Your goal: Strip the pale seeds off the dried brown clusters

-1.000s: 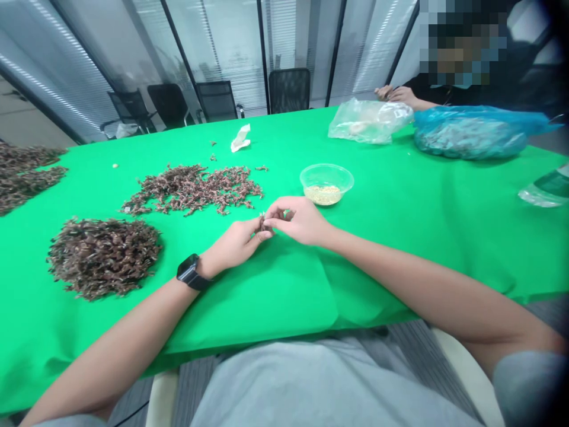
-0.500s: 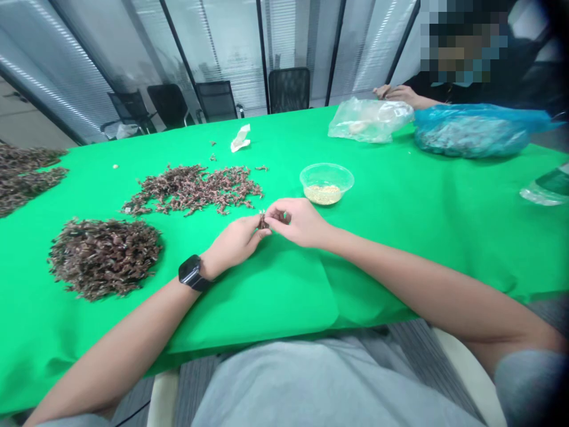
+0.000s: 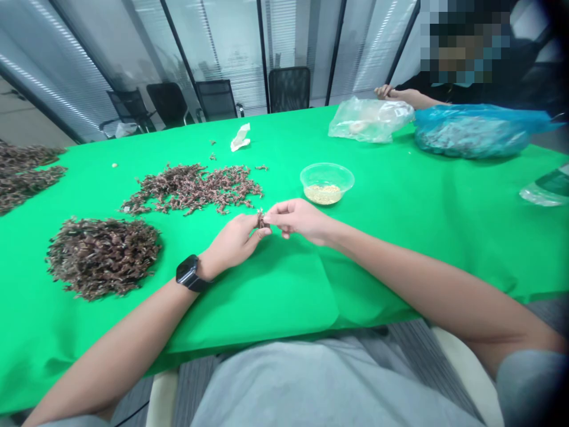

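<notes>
My left hand, with a black watch on its wrist, pinches a small dried brown piece between thumb and fingers. My right hand meets it from the right, thumb and forefinger closed on the same piece. Its exact kind cannot be made out; it is knobbly with thin ends. Behind my hands lies a loose spread of similar dried brown pieces. A denser heap of them sits to the left of my left hand. Just beyond my right hand stands a clear plastic bowl with pale yellow bits in its bottom.
More brown pieces lie at the far left of the green-covered table. A crumpled white paper, a clear plastic bag, a full blue bag and a bottle lie farther off. Another person's hand shows behind the bags.
My right hand's fingers have straightened somewhat and shifted slightly left at the brown piece. My left hand stays nearly in place. The other person's hand has changed its pose.
</notes>
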The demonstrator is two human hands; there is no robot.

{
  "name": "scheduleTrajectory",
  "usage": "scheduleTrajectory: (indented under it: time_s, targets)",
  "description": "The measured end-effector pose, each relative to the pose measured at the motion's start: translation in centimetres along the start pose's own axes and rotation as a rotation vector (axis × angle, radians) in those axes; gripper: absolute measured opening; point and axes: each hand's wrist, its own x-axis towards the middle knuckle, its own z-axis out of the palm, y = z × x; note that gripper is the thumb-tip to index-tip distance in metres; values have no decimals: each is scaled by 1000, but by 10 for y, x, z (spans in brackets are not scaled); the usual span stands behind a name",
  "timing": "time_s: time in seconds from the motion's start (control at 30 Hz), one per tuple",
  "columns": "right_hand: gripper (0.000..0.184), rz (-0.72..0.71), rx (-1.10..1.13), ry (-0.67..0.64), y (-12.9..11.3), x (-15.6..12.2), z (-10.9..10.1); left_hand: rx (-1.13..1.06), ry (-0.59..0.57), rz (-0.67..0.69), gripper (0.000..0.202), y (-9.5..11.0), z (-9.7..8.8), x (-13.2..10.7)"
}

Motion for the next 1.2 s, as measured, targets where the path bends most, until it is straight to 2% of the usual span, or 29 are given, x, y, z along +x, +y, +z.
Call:
scheduleTrajectory:
  time_s: [0.17, 0.5, 0.63, 0.83, 1.0, 1.1, 1.2]
  targets:
    - [28, -156, -186, 11, -2, -1, 2, -104, -10, -38, 39, -5, 2, -1]
    - [17, -615, -654, 135, 5, -2, -2, -277, -1, -81, 52, -6, 3, -1]
    - [14, -711, -738, 156, 3, -2, -3, -333, -9, -78, 50, -6, 3, -1]
    - [9, -751, -744, 169, 3, -2, -3, -385, -25, -45, 41, -8, 4, -2]
    - [9, -741, -745, 142, 3, -5, 1, -250, -18, -26, 39, -6, 5, -2]
    - [11, -598, -661, 151, 3, -7, 6, -53, -11, 3, 37, -5, 4, -1]
    - [15, -351, -440, 156, 1, -7, 10, 162, -2, 47, 37, -6, 2, 1]
